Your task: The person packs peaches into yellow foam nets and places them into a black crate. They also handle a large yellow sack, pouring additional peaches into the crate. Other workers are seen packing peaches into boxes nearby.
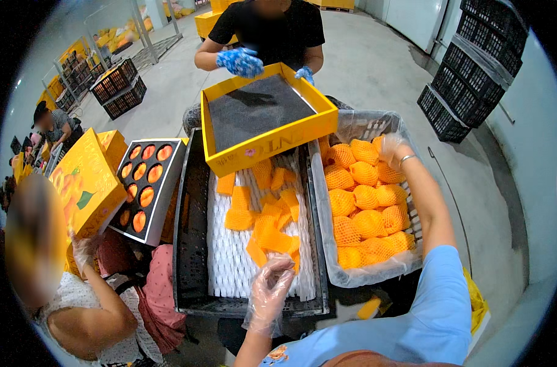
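Note:
My left hand (271,286), in a clear plastic glove, hovers over the near end of a black plastic crate (190,257). Its fingers are curled beside loose orange foam net sleeves (271,225), and whether it pinches one is unclear. The sleeves lie scattered on white foam netting (228,261). My right hand (392,149), also gloved, reaches into the far right corner of a grey plastic-lined crate (326,238). It touches the fruit there, but its fingertips are hidden. Rows of fruit in orange foam nets (365,197) fill that crate.
Opposite, a person in blue gloves (239,62) holds a yellow box tray (269,153) with a dark liner over the black crate. At left, another person's gloved hand (83,252) holds a yellow carton (88,183) beside a box of peaches (145,195). Black crates (473,73) stand stacked right.

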A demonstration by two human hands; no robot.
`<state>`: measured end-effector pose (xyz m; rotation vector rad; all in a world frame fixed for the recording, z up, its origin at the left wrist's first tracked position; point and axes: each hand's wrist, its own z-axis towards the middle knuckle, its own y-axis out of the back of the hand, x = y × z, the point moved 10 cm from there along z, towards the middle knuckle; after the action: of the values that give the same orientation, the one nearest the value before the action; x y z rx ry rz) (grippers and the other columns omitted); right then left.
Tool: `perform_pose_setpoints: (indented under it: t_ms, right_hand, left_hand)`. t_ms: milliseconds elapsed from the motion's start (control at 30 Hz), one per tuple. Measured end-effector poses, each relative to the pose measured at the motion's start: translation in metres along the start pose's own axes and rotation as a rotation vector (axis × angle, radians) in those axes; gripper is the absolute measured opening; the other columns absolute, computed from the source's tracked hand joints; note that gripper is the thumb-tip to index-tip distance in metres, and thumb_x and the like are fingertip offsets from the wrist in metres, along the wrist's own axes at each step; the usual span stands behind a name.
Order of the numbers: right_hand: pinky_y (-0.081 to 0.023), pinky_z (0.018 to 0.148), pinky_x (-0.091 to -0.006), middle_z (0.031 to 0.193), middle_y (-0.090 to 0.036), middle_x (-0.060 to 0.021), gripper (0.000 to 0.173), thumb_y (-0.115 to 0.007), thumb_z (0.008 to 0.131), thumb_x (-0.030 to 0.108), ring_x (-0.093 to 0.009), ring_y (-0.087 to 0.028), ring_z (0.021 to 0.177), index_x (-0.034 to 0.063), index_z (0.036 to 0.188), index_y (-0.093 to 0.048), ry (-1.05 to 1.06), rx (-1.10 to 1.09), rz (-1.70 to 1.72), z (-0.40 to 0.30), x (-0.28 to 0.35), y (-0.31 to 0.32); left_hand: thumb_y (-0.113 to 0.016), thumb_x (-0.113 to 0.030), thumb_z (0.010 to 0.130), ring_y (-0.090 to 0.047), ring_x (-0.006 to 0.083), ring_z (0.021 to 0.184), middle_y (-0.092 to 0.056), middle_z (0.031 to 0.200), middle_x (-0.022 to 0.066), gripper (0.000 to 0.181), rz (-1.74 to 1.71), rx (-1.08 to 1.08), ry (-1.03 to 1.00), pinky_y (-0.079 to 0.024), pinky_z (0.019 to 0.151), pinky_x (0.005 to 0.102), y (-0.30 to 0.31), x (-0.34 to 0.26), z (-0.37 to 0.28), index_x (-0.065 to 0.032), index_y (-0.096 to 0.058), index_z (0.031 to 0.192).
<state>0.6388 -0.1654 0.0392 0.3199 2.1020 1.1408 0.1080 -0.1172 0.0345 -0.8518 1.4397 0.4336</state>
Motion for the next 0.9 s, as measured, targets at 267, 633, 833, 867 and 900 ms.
perform_pose_setpoints:
  t_ms: [267,633,833,867,900]
  right_hand:
    - [-0.041,0.102,-0.0435,0.143,-0.043,-0.0167,0.073,-0.056,0.083,0.048,-0.035,-0.045,0.128,0.0106,0.144,-0.038,0.124,-0.175,0.067,0.024,-0.006,-0.023]
    - [-0.017,0.113,-0.063,0.144,-0.049,-0.0101,0.073,-0.027,0.092,0.067,-0.037,-0.029,0.141,0.015,0.131,-0.06,-0.251,-0.163,0.545,-0.008,0.015,-0.023]
    - [-0.031,0.104,-0.0671,0.138,-0.055,-0.0099,0.068,-0.027,0.094,0.061,-0.034,-0.046,0.132,0.0134,0.129,-0.062,-0.074,-0.122,0.366,-0.009,0.032,0.035]
    - [-0.033,0.103,-0.0656,0.136,-0.057,-0.01,0.068,-0.027,0.095,0.061,-0.034,-0.047,0.131,0.0138,0.13,-0.061,-0.025,-0.179,0.386,0.019,0.009,0.008]
    - [-0.032,0.104,-0.0636,0.134,-0.058,-0.0114,0.068,-0.027,0.095,0.06,-0.034,-0.049,0.129,0.0136,0.131,-0.06,-0.023,-0.198,0.421,0.031,0.02,0.006]
  left_hand:
    - [-0.064,-0.004,0.09,-0.063,0.0156,0.1,-0.066,0.109,0.0086,0.019,0.126,-0.014,0.02,-0.049,0.09,0.0297,-0.008,0.006,0.003,-0.0001,-0.065,0.109]
    - [-0.063,-0.003,0.09,-0.064,0.0138,0.094,-0.068,0.102,0.008,0.018,0.098,0.012,0.019,-0.05,0.085,0.0272,-0.022,0.02,-0.007,0.0011,-0.065,0.108]
    - [-0.065,-0.005,0.088,-0.066,0.0154,0.088,-0.068,0.098,0.0095,0.018,0.323,-0.015,-0.152,-0.052,0.082,0.0291,-0.02,0.003,-0.003,0.0009,-0.065,0.106]
    - [-0.065,-0.004,0.088,-0.066,0.0157,0.088,-0.068,0.098,0.0099,0.018,0.335,0.034,-0.138,-0.052,0.082,0.0294,-0.029,0.001,-0.001,0.0009,-0.065,0.105]
    - [-0.065,-0.004,0.088,-0.067,0.0161,0.088,-0.068,0.097,0.0103,0.018,0.356,0.031,-0.123,-0.053,0.082,0.0297,-0.026,0.0,0.0,0.0009,-0.065,0.105]
